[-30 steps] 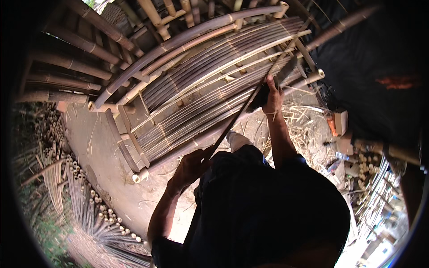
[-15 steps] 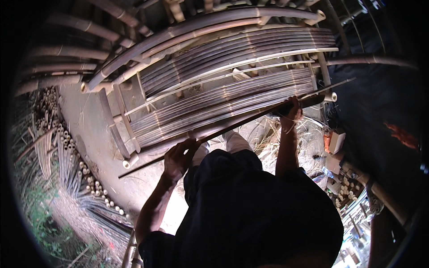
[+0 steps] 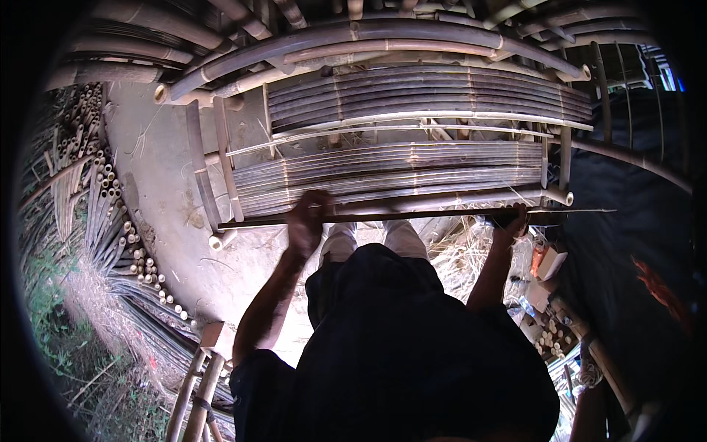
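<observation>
A long, thin, dark bamboo strip [image 3: 412,216] lies nearly level across the front of me, just on the near side of a slatted bamboo frame. My left hand [image 3: 305,225], smeared by motion, is closed round the strip left of my knees. Towards the strip's right end, my right hand [image 3: 512,225] grips a dark, flat, blade-like tool [image 3: 546,219] against it. The tool's exact kind is lost in shadow. Past it, the strip's pale tip [image 3: 593,211] sticks out to the right.
Beyond the strip stands the bamboo frame [image 3: 471,197] with two slatted panels [image 3: 412,166]. Thick bamboo poles [image 3: 442,31] lie behind it. Cut bamboo stacks [image 3: 121,250] line the left, dark sheeting [image 3: 626,199] the right. Shavings [image 3: 464,254] litter the ground by my right arm.
The strip has swung from a slant to nearly level. My left hand has moved up and slightly right, my right hand down and right. The whole view has turned.
</observation>
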The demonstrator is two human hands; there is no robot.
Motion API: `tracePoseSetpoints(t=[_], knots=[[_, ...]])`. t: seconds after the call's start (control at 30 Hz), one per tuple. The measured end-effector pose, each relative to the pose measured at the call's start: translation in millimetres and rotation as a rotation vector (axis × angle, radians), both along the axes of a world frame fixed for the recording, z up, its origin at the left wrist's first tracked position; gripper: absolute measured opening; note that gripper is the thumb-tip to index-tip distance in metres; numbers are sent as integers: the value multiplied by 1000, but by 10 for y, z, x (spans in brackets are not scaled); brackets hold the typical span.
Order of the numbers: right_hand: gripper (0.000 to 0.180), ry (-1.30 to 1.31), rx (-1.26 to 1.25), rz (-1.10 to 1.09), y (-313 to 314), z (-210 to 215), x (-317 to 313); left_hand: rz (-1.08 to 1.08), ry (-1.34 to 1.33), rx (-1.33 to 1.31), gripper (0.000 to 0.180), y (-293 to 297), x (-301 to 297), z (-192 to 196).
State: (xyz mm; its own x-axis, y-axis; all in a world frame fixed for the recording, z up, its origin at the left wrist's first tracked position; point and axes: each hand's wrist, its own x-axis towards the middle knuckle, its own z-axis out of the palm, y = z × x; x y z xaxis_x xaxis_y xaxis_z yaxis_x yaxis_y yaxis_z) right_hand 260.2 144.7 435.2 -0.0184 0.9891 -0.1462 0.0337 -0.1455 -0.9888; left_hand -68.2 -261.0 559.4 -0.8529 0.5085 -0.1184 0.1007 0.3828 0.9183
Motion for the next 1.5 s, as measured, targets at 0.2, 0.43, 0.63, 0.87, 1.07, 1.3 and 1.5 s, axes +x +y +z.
tracePoseSetpoints(t=[0.2,0.43,0.63,0.87,1.07,1.3,1.5], knots=[[26,156,-324,-138,-340,-2,-780,-268,448,-443,60,-421,-648,-234],[43,231,-368,35,-677,-516,-1368,-542,432,-469,23,-927,-1175,-2102],[49,29,-307,9,-632,-1325,-1797,-539,588,-647,20,-1228,-1680,-3406],[39,-8,-416,119,-1553,-2276,-2343,-297,493,-1039,24,-1702,-1927,-4691],[34,-48,-395,131,-1772,-2630,-2354,-383,409,-1010,26,-1978,-2091,-4956],[39,-95,-384,181,-1693,-2650,-2450,-329,372,-1089,34,-1988,-1949,-4952],[34,-263,-353,298,-1672,-2802,-2720,-260,287,-1131,88,-1733,-1990,-4753]])
